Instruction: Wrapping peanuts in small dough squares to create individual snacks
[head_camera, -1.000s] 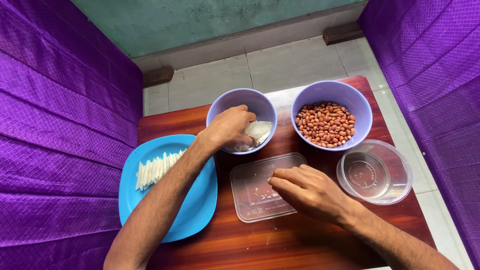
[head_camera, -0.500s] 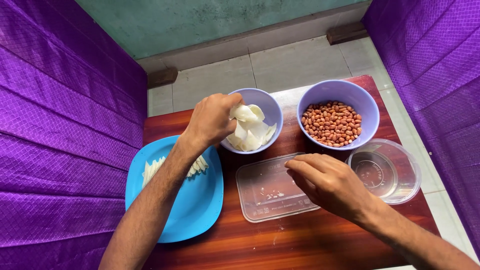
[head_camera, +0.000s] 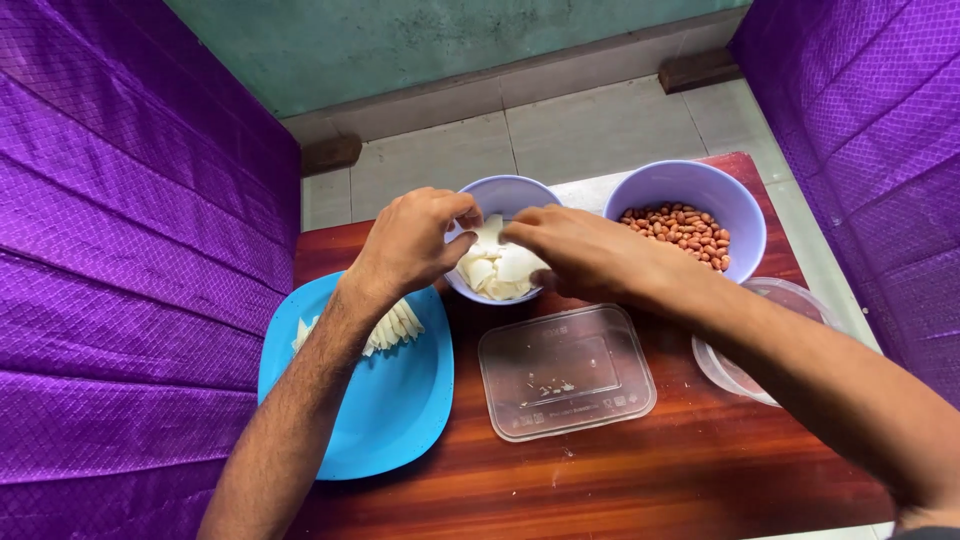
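Pinching a thin white piece (head_camera: 490, 235) betw. both hands: left hand (head_camera: 412, 240) has thumb & fingertips closed on its left edge, right hand (head_camera: 580, 255) closed on the right edge, other fingers loosely curled. Piece sits just above the left lilac bowl (head_camera: 500, 192), which holds more white pieces (head_camera: 497, 272). Step in hand looks like splitting or separating one piece over the bowl. Next move prob. calls for a gentle pull apart w/o tearing or dropping bits. Left of the bowl, a blue plate (head_camera: 385, 400) carries a row of white strips (head_camera: 395, 325) under the left forearm. Below the bowl, a clear rectangular lid (head_camera: 565, 372) w/ a few crumbs. Right: second lilac bowl (head_camera: 690, 185) of red-brown peanuts (head_camera: 680, 230), clear round container (head_camera: 790, 300) partly behind the right arm. All on a reddish wood table (head_camera: 640, 470).
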